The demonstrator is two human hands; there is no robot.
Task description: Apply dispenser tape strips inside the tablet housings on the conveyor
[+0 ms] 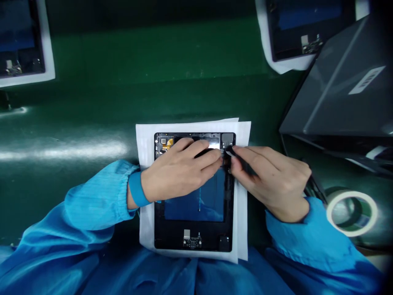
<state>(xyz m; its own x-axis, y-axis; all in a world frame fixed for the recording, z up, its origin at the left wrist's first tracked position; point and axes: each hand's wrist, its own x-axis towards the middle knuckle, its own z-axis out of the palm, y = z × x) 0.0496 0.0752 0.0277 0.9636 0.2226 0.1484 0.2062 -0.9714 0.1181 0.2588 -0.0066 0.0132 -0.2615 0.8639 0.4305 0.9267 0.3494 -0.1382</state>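
An opened tablet (194,229) with its inner parts bare lies on white foam sheets (146,164) right in front of me. My left hand (184,168) rests across the tablet's upper half, fingers stretched toward the right edge and hiding much of the inside. At the upper right corner my right hand (270,176) pinches something small between thumb and fingers. A pale tip shows there, but its kind cannot be made out. Below my left hand is a blue film-like panel (184,209), and a small circuit board (192,241) sits at the tablet's lower edge.
Farther off on the green table (153,61) lie another opened tablet (41,41) at the left and one more (294,45) at the right. A dark grey box-like object (334,90) stands at the right, with a roll of tape (330,213) nearer me.
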